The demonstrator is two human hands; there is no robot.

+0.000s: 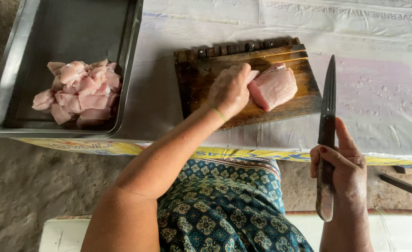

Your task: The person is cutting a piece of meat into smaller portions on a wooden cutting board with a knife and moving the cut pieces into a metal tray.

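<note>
My left hand [231, 88] rests on a large pale pink slab of raw meat [276, 86], fingers pressed against its left end. The meat lies on a dark wooden cutting board [194, 79] in the middle of the table. My right hand [343, 170] grips the handle of a long dark knife [328, 107], held upright off to the right of the board, blade pointing away from me and clear of the meat.
A metal tray [131, 60] at the left holds several cut pink meat chunks [80, 91]. Printed plastic sheeting [374, 79] covers the table, wet at the right. The table's front edge runs just before my patterned skirt [224, 205]. Bare ground lies to the left.
</note>
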